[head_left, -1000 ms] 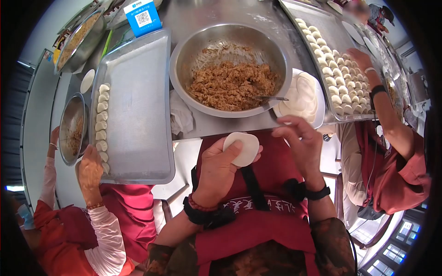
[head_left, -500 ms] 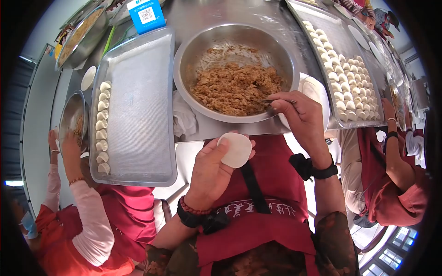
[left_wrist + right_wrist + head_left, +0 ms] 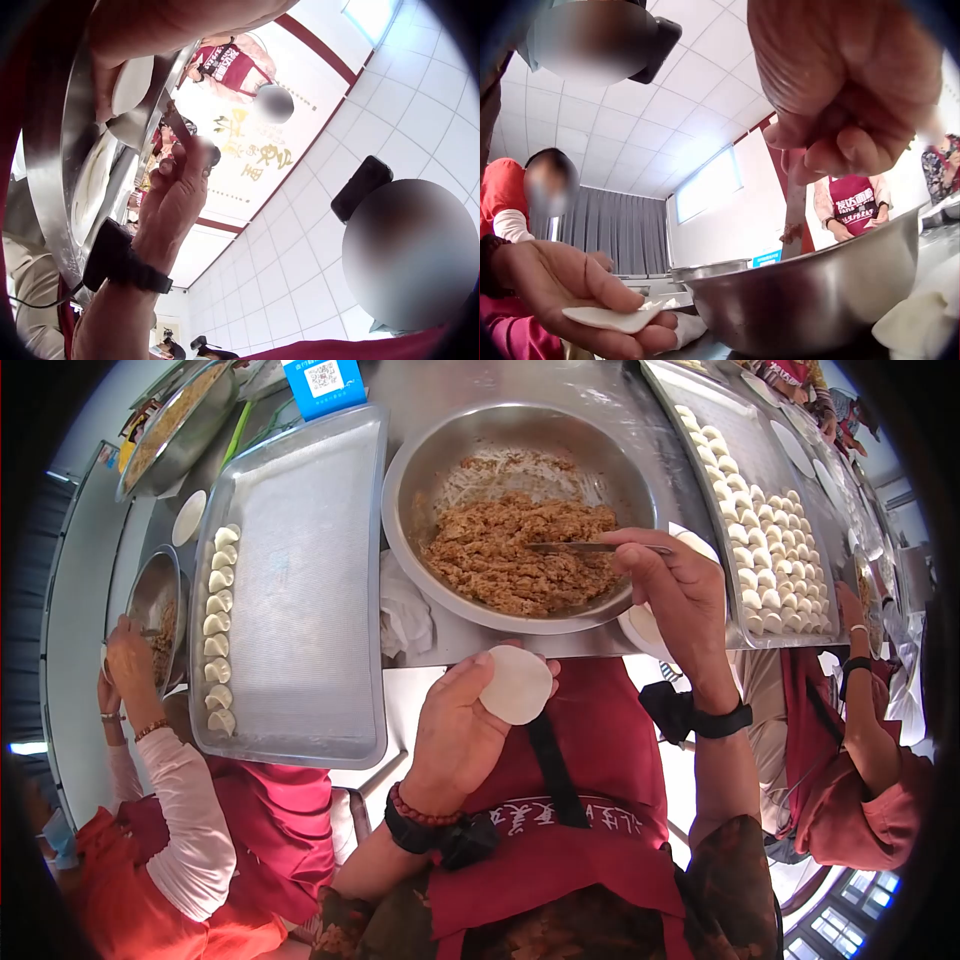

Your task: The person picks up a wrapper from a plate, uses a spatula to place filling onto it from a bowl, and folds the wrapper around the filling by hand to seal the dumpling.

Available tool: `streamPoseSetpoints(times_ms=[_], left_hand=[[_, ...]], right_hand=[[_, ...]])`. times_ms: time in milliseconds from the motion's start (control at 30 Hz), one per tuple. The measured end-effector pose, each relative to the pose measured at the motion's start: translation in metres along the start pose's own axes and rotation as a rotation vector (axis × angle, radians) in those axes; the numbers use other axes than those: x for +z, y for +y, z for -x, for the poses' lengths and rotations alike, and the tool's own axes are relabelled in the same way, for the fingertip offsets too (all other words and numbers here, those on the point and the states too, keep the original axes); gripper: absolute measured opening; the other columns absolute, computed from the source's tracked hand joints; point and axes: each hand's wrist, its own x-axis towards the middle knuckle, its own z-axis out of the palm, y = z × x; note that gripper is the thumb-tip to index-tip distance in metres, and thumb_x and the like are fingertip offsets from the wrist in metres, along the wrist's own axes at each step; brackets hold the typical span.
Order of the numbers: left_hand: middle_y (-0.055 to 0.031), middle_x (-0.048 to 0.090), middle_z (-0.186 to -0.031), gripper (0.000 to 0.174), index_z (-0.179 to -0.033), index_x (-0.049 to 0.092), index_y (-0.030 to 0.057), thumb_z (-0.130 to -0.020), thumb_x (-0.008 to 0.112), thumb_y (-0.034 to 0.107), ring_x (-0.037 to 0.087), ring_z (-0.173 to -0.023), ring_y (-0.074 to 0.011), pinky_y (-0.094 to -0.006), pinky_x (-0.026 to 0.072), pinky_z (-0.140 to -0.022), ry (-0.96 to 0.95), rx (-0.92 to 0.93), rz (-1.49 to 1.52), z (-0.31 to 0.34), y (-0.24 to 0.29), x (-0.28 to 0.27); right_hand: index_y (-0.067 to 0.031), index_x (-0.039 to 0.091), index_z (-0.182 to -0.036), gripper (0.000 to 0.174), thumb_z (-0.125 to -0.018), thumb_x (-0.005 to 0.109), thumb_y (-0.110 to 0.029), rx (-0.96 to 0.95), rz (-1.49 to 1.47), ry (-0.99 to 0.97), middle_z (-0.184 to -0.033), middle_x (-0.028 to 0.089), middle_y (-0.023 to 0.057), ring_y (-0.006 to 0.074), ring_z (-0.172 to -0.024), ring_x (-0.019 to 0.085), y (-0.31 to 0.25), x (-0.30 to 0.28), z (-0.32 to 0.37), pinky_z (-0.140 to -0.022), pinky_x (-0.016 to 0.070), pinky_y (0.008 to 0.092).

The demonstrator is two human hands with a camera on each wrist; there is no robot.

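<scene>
My left hand [image 3: 455, 735], palm up, holds a round white dumpling wrapper [image 3: 520, 688] with the thumb at its edge. In the right wrist view this wrapper [image 3: 615, 319] lies flat across the fingers. My right hand [image 3: 685, 605] grips a flat, narrow metal spatula [image 3: 575, 547] by its end, over the right rim of a large steel bowl [image 3: 396, 510]. Brown minced filling [image 3: 500, 565] fills the bowl's bottom, and the spatula's tip overlaps it. Bits of filling cling to the blade [image 3: 793, 225] in the right wrist view.
On the left, a metal tray [image 3: 300, 600] has a row of folded dumplings [image 3: 218, 623]; a second tray [image 3: 690, 390] on the right bears many more. A plate of wrappers [image 3: 645, 630] sits partly behind my right hand. A crumpled white cloth [image 3: 403, 610] lies beside the bowl. People work on both sides.
My right hand went from beside the wrapper to the bowl, took hold of the spatula and raised its handle. My left hand keeps the wrapper, its thumb now nearer the edge.
</scene>
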Motion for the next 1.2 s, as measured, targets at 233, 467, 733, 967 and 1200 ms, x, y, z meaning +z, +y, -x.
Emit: streamPoseSetpoints(times_ms=[233, 467, 733, 967, 1200], left_hand=[[-0.0236, 0.060, -0.123, 0.036, -0.124, 0.050, -0.0084, -0.103, 0.042, 0.020, 0.056, -0.120, -0.0420, -0.0540, 0.0446, -0.106, -0.014, 0.025, -0.031, -0.001, 0.003, 0.005], [-0.0246, 0.058, -0.127, 0.039, -0.130, 0.044, -0.0085, -0.104, 0.039, 0.020, 0.053, -0.124, -0.0423, -0.0557, 0.0435, -0.108, -0.036, 0.027, 0.015, -0.001, 0.007, 0.009], [-0.0252, 0.055, -0.131, 0.041, -0.135, 0.040, -0.0076, -0.105, 0.037, 0.021, 0.052, -0.125, -0.0413, -0.0564, 0.0427, -0.108, -0.064, 0.033, 0.012, -0.004, 0.011, 0.013], [-0.0256, 0.052, -0.135, 0.044, -0.139, 0.036, -0.0067, -0.106, 0.034, 0.022, 0.052, -0.126, -0.0411, -0.0565, 0.0429, -0.108, -0.075, 0.043, 0.011, -0.006, 0.014, 0.020], [-0.0255, 0.052, -0.135, 0.044, -0.139, 0.036, -0.0067, -0.107, 0.033, 0.023, 0.052, -0.126, -0.0412, -0.0572, 0.0426, -0.108, -0.060, 0.043, 0.026, -0.006, 0.016, 0.020]], right_hand=[[-0.0018, 0.072, -0.103, 0.021, -0.099, 0.057, -0.015, 0.093, -0.082, -0.052, -0.076, 0.065, -0.0001, 0.0034, -0.061, 0.052, -0.005, -0.007, 0.008, -0.057, 0.0422, 0.0183], [-0.0018, 0.072, -0.103, 0.022, -0.100, 0.056, -0.017, 0.155, -0.156, -0.059, -0.074, 0.063, -0.0007, 0.0027, -0.060, 0.051, -0.005, -0.011, 0.016, -0.054, 0.0382, 0.0170], [-0.0023, 0.072, -0.102, 0.022, -0.100, 0.057, -0.019, 0.228, -0.176, -0.095, -0.073, 0.063, -0.0013, 0.0024, -0.059, 0.052, -0.004, -0.010, 0.021, -0.051, 0.0367, 0.0171], [-0.0020, 0.071, -0.104, 0.026, -0.101, 0.055, -0.022, 0.255, -0.218, -0.107, -0.074, 0.063, -0.0005, 0.0026, -0.058, 0.053, 0.007, -0.011, 0.023, -0.048, 0.0357, 0.0171], [-0.0007, 0.069, -0.104, 0.029, -0.102, 0.053, -0.025, 0.270, -0.326, -0.047, -0.075, 0.064, 0.0015, 0.0047, -0.056, 0.055, 0.012, -0.009, 0.026, -0.045, 0.0366, 0.0177]])
